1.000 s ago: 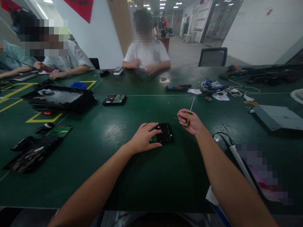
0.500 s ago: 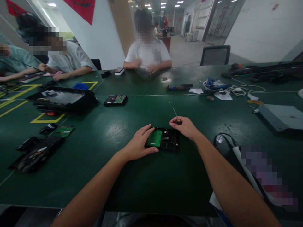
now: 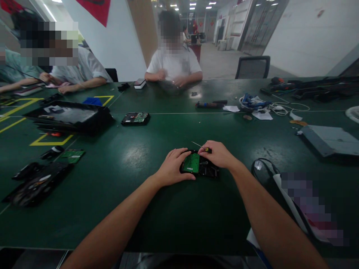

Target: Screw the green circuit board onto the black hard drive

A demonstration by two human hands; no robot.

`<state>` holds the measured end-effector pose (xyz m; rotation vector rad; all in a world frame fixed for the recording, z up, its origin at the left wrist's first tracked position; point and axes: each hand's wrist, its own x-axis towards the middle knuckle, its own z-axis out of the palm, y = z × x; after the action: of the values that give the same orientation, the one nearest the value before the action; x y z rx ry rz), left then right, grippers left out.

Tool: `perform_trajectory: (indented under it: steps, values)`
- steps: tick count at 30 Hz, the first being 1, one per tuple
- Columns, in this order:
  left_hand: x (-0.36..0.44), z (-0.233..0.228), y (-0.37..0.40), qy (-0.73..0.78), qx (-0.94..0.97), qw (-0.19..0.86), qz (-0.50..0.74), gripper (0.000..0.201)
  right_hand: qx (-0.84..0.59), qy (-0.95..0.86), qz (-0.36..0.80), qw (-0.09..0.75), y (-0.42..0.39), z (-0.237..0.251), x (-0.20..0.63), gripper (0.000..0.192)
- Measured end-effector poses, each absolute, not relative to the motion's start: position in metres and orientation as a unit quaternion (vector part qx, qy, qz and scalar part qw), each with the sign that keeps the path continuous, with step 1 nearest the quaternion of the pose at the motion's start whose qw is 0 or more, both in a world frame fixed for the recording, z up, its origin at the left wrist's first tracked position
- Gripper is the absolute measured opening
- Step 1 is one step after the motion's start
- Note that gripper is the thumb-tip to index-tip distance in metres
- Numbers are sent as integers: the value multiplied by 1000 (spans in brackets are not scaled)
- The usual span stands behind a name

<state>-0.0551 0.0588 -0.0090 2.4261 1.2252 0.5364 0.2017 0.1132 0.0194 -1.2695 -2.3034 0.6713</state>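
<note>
Green circuit board [image 3: 191, 163], on the hard drive [image 3: 209, 171] clamped by the left hand [image 3: 172, 168], is now flanked by the right hand [image 3: 220, 154], brought closer with the screwdriver [image 3: 208, 150] gripped; fingertips, not blade, seem to be used.

1. Cannot see the left end of the hard drive [image 3: 192, 163], covered by the left hand [image 3: 172, 168].
2. Cannot see the hard drive's far right corner, behind the right hand [image 3: 220, 155], nor most of the handle of the screwdriver [image 3: 208, 150] in its grip.
3. Cannot read the pixelated patch [image 3: 311, 205] right of the hard drive, on the near side.
4. Can see only part of the white slotted thing [image 3: 353, 113], far right of the hard drive, cut by the edge.
5. Cannot make out clearly the blurred hands of the person [image 3: 179, 61] straight beyond the hard drive.
</note>
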Motion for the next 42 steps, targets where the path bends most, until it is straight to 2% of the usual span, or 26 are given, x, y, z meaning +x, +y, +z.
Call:
perform_trajectory:
  steps: [2, 4, 6, 17, 29, 31, 36, 42]
  values:
    - [-60, -5, 61, 421, 865, 202, 184, 93, -459, -833, 234, 201, 113, 19, 201, 10]
    - [-67, -1, 64, 403, 870, 225, 175, 72, -458, -838, 226, 192, 114, 18, 200, 10]
    - [-73, 3, 68, 386, 875, 239, 166, 65, -459, -842, 216, 184, 115, 17, 199, 10]
    - [-74, 11, 83, 359, 886, 252, 154, 70, -485, -838, 187, 163, 113, 18, 195, 10]
    - [-73, 1, 82, 365, 878, 255, 174, 82, -465, -849, 173, 181, 113, 10, 197, 15]
    - [-71, 2, 80, 368, 878, 250, 178, 82, -462, -841, 189, 208, 114, 10, 200, 17]
    - [-70, 4, 79, 372, 879, 235, 182, 82, -546, -740, 181, 349, 125, 7, 222, 14]
    - [-75, 5, 90, 366, 889, 224, 160, 80, -675, -635, 128, 354, 139, -5, 257, 13]
